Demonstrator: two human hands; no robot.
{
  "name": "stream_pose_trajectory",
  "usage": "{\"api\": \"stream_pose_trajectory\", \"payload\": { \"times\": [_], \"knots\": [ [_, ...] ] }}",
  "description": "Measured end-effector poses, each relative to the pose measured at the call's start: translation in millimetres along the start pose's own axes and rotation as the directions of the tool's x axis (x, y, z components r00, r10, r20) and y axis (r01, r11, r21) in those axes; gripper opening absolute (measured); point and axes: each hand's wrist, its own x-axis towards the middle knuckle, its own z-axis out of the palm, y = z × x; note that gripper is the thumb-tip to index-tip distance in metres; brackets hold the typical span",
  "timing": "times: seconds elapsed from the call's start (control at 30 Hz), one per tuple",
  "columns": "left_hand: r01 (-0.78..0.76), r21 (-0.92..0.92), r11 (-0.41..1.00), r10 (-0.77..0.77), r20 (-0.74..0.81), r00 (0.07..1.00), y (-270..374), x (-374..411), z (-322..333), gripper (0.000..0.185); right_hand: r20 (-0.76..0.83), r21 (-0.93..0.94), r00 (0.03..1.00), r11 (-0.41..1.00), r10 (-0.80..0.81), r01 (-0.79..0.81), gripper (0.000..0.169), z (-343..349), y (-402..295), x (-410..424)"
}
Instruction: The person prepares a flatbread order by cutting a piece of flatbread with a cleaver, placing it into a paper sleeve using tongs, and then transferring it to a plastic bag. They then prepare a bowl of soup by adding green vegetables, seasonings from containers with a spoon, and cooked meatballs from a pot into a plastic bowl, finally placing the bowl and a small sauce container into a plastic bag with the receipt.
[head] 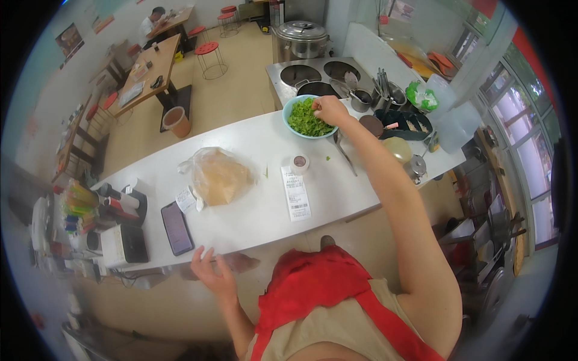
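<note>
My right hand (330, 111) reaches over the right side of a light blue bowl (287, 128) full of chopped leafy greens (307, 119). Its fingers are curled together at the leaves; whether they pinch any is hidden. My left hand (214, 273) hangs at the counter's near edge with its fingers apart and nothing in it, just below a smartphone (177, 229). A knotted clear plastic bag (221, 176) with tan contents lies on the white counter (253, 225). A printed paper slip (296, 198) lies under a small round container (299, 164). A metal spoon (345, 155) rests beside the bowl.
Behind the bowl is a steel cooking station (289, 74) with round wells and a large lidded pot (301, 38). Utensils in a metal container (384, 92) and a black divided tray (404, 126) stand right. A printer-like device (124, 243) sits left. A person (151, 29) sits far off.
</note>
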Motion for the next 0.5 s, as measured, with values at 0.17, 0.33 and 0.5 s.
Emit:
{"api": "stream_pose_trajectory", "payload": {
  "times": [0.17, 0.33, 0.5],
  "knots": [
    [0.014, -0.152, 0.988, 0.011, 0.164, 0.986, 34.7, 9.6, 16.5, 0.018, 0.114, -0.183, 0.991, 0.979, -0.069, 0.089, 0.038, 3.0, -26.9, -19.9],
    [0.078, -0.268, 0.96, 0.004, 0.292, 0.956, 81.5, 10.8, 39.6, 0.016, 0.021, 0.011, 0.995, 0.995, -0.1, 0.1, 0.019, 2.2, -10.2, 2.3],
    [-0.036, -0.416, 0.909, 0.189, 0.333, 0.924, 117.4, 9.6, 87.5, 0.016, 0.191, 0.301, 0.982, 0.952, -0.004, -0.054, 0.024, -38.5, 12.2, 16.5]
  ]
}}
